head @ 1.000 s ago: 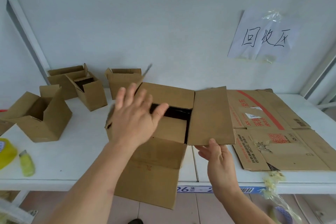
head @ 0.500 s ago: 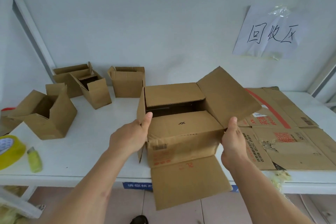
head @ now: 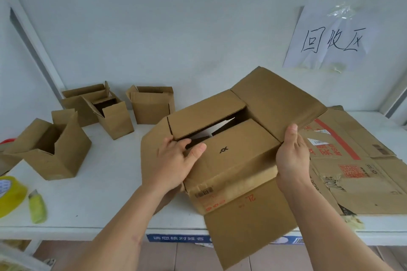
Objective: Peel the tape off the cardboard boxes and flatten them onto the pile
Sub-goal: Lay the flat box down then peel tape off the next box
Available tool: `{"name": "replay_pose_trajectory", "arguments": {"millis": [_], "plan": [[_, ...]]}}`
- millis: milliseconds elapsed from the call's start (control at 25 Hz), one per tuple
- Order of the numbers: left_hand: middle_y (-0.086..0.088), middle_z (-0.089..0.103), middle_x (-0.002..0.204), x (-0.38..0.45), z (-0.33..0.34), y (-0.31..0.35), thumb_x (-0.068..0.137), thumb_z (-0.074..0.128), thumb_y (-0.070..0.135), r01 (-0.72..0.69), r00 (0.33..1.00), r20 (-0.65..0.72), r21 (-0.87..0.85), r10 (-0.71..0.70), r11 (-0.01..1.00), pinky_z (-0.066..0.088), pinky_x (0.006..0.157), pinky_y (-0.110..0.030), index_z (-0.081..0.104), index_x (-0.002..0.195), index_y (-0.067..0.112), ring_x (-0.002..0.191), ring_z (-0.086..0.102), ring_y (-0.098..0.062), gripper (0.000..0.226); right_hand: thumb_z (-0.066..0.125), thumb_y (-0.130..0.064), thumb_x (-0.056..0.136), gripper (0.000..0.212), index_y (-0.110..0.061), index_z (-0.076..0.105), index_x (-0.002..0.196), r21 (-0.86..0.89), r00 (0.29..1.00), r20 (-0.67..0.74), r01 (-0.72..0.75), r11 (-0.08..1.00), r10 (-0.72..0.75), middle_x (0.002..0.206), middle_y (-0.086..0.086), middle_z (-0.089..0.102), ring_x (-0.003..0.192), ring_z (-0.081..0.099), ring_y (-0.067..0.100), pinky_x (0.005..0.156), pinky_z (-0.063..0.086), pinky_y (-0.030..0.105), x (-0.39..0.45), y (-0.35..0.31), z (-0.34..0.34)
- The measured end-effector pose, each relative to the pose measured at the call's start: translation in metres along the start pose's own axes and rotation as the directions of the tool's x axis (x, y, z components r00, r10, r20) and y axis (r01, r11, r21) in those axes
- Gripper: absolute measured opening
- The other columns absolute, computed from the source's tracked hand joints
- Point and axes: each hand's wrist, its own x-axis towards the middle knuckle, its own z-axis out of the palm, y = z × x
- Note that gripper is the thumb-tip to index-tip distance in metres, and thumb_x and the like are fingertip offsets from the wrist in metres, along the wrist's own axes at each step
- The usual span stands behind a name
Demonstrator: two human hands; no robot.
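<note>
On the white table (head: 105, 196), set against a pale wall, a large cardboard box (head: 233, 156) is held at the front edge, tilted, its flaps spread and one flap hanging over the edge. The box is gripped by the left hand (head: 174, 165), fingers hooked into the gap between the top flaps and thumb pressed on the near flap; its right side is clasped by the right hand (head: 290, 156), thumb on top. Just beside it on the right, the pile of flattened cardboard (head: 361, 174) is laid flat. Four small open boxes (head: 55, 147) are stood at the left rear. A yellow tape roll (head: 10, 196) and a yellow-green cutter (head: 37, 209) are placed near the left edge. A handwritten paper sign (head: 328, 39) is taped to the wall.
</note>
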Motion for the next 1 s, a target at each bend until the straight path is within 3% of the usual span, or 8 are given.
{"name": "replay_pose_trajectory", "arguments": {"millis": [160, 280, 400, 520, 640, 760, 880, 1000], "plan": [[0.028, 0.063, 0.111, -0.026, -0.015, 0.015, 0.077, 0.027, 0.087, -0.016, 0.995, -0.087, -0.567, -0.040, 0.824, 0.039, 0.091, -0.020, 0.064, 0.116, 0.041, 0.113, 0.054, 0.007, 0.071, 0.040, -0.071, 0.090, 0.082, -0.019, 0.028, 0.152, -0.042, 0.994, 0.108, -0.019, 0.999, 0.023, 0.156, -0.002, 0.034, 0.143, 0.031, 0.021, 0.114, 0.025, 0.041, -0.001, -0.006, 0.003], [0.024, 0.062, 0.123, -0.038, -0.016, 0.024, 0.079, 0.022, 0.087, -0.117, 0.984, 0.019, -0.683, 0.178, 0.721, 0.034, 0.106, -0.035, 0.065, 0.114, 0.050, 0.123, 0.052, -0.001, 0.067, 0.056, -0.085, 0.068, 0.114, -0.024, 0.017, 0.155, -0.084, 0.980, 0.167, -0.093, 0.992, 0.106, 0.161, 0.000, 0.024, 0.144, 0.028, 0.026, 0.114, 0.025, 0.050, -0.007, -0.018, 0.000], [0.048, 0.036, 0.136, -0.039, 0.009, 0.041, 0.075, -0.004, 0.086, -0.310, 0.873, 0.254, -0.368, 0.416, 0.876, -0.013, 0.112, -0.013, 0.045, 0.119, 0.072, 0.144, 0.029, -0.009, 0.067, 0.062, -0.093, 0.050, 0.130, -0.037, 0.010, 0.156, -0.052, 0.948, 0.261, -0.174, 0.983, 0.181, 0.163, -0.010, 0.017, 0.148, 0.022, 0.025, 0.116, 0.022, 0.057, -0.009, -0.033, -0.017], [0.043, 0.034, 0.139, -0.039, 0.004, 0.049, 0.077, -0.011, 0.081, -0.460, 0.805, 0.283, -0.257, 0.522, 0.850, -0.008, 0.115, -0.018, 0.041, 0.126, 0.064, 0.142, 0.017, 0.007, 0.073, 0.082, -0.060, 0.056, 0.097, -0.020, 0.047, 0.137, -0.060, 0.928, 0.310, -0.199, 0.978, 0.207, 0.133, -0.002, 0.058, 0.122, 0.055, 0.025, 0.096, 0.047, 0.043, -0.007, -0.032, -0.037], [0.022, 0.015, 0.157, -0.007, -0.019, 0.017, 0.072, 0.012, 0.092, -0.207, 0.976, -0.013, 0.227, 0.216, 0.952, -0.002, 0.121, -0.043, 0.025, 0.146, 0.050, 0.149, -0.004, -0.014, 0.086, 0.057, -0.013, 0.090, 0.010, -0.006, 0.062, 0.096, 0.039, 0.939, 0.290, -0.206, 0.978, 0.186, 0.082, 0.007, 0.061, 0.071, 0.060, 0.019, 0.064, 0.045, 0.032, -0.010, -0.028, -0.048], [0.001, -0.005, 0.163, 0.025, -0.032, -0.013, 0.066, 0.057, 0.083, 0.220, 0.968, 0.020, 0.399, -0.248, 0.890, 0.004, 0.120, -0.053, 0.001, 0.154, 0.033, 0.148, -0.009, -0.030, 0.116, 0.047, -0.001, 0.094, 0.012, -0.001, 0.058, 0.090, 0.101, 0.943, 0.288, -0.203, 0.974, 0.167, 0.076, 0.012, 0.054, 0.065, 0.052, 0.021, 0.063, 0.042, 0.034, -0.013, -0.025, -0.053], [-0.003, 0.019, 0.157, 0.036, -0.029, -0.021, 0.070, 0.068, 0.069, 0.283, 0.955, -0.025, 0.357, -0.294, 0.890, 0.028, 0.113, -0.051, 0.018, 0.151, 0.026, 0.142, 0.018, -0.032, 0.105, 0.047, -0.002, 0.096, 0.018, 0.005, 0.059, 0.107, 0.180, 0.941, 0.294, -0.228, 0.957, 0.169, 0.090, 0.016, 0.058, 0.082, 0.055, 0.029, 0.073, 0.046, 0.039, -0.018, -0.024, -0.052], [-0.002, 0.036, 0.152, 0.031, -0.039, -0.018, 0.087, 0.046, 0.070, 0.221, 0.974, -0.101, 0.263, -0.201, 0.939, 0.037, 0.105, -0.045, 0.034, 0.148, 0.027, 0.136, 0.034, -0.028, 0.075, 0.050, -0.007, 0.097, 0.019, -0.001, 0.059, 0.113, 0.250, 0.942, 0.288, -0.247, 0.936, 0.171, 0.084, 0.013, 0.066, 0.072, 0.064, 0.021, 0.064, 0.052, 0.033, -0.022, -0.027, -0.047]]}}
